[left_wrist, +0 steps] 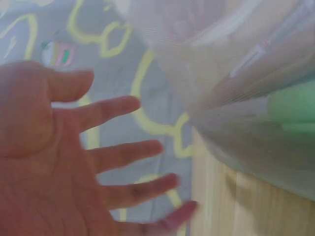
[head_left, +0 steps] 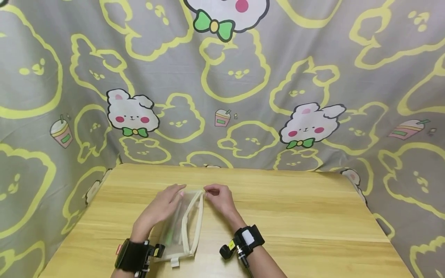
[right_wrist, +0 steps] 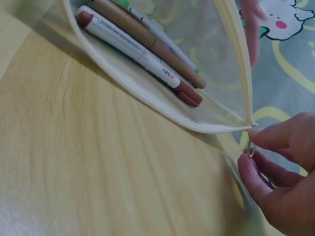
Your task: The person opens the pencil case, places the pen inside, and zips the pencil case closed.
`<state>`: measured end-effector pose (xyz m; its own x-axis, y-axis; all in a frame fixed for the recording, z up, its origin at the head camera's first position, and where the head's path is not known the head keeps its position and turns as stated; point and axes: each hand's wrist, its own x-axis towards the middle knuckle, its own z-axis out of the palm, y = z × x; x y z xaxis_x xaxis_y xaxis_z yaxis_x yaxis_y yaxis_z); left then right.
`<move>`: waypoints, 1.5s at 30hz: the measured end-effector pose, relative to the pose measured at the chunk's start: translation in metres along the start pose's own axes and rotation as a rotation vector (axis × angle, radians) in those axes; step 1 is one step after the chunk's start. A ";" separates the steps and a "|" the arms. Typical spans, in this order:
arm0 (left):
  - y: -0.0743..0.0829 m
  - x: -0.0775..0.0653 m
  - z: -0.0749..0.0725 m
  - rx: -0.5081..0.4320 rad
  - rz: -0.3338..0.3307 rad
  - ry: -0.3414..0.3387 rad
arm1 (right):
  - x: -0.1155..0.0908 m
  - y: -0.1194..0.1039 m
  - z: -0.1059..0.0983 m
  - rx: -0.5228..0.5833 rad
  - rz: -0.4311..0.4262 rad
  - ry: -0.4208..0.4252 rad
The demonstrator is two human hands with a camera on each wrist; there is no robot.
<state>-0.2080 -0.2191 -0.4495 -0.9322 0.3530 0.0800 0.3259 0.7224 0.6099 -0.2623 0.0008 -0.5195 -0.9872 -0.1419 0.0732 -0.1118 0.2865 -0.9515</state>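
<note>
A see-through pencil pouch with a cream zipper lies on the table, its zipped side gaping. My right hand is at the far end of the pouch; in the right wrist view its thumb and finger pinch the zipper pull. Inside the pouch lie a white marker with a dark red cap, a brown pen and a pale pen with green ends. My left hand is beside the pouch's left side, fingers extended and spread in the left wrist view, holding nothing.
The wooden table extends right of the pouch. A grey curtain with yellow outlines and white rabbits hangs behind the table and along its sides. A small white tag sticks out of the pouch's near end.
</note>
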 end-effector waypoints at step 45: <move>-0.025 0.093 0.039 -0.060 0.015 -0.121 | -0.021 0.000 0.000 -0.160 -0.299 -0.103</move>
<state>-0.2966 -0.1812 -0.4875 -0.9004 0.4351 -0.0040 0.3262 0.6810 0.6556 -0.2412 0.0041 -0.5210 -0.8921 -0.3348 0.3034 -0.4189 0.3616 -0.8329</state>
